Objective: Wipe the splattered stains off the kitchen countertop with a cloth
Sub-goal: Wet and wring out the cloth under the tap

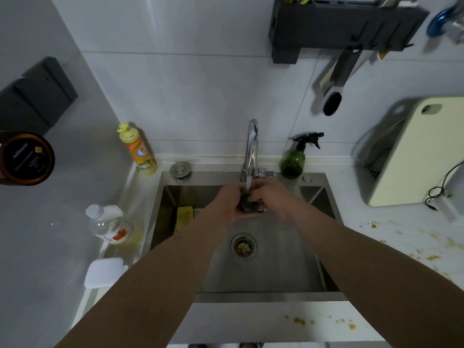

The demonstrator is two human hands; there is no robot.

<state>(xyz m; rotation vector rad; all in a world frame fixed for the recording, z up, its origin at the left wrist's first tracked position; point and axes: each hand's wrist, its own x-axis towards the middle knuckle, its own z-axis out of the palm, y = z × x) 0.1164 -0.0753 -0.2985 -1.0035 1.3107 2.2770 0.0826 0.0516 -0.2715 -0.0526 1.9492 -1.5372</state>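
Observation:
Over the steel sink (pixel 276 267), my left hand (pixel 227 202) and my right hand (pixel 270 197) both grip a small dark cloth (pixel 248 203), bunched between them. Water runs onto the cloth from the chrome tap (pixel 251 146). Yellow-brown splatter stains (pixel 431 257) lie on the white countertop (pixel 391 227) to the right of the sink. More stains (pixel 300 321) dot the counter's front strip below the sink.
A yellow dish-soap bottle (pixel 138 149), a clear bottle (pixel 110 223) and a white block (pixel 105 272) stand left of the sink. A green spray bottle (pixel 295 159) sits behind it. A pale cutting board (pixel 416 151) leans at right beside a black cable (pixel 439 189). A yellow sponge (pixel 185 214) lies in the sink.

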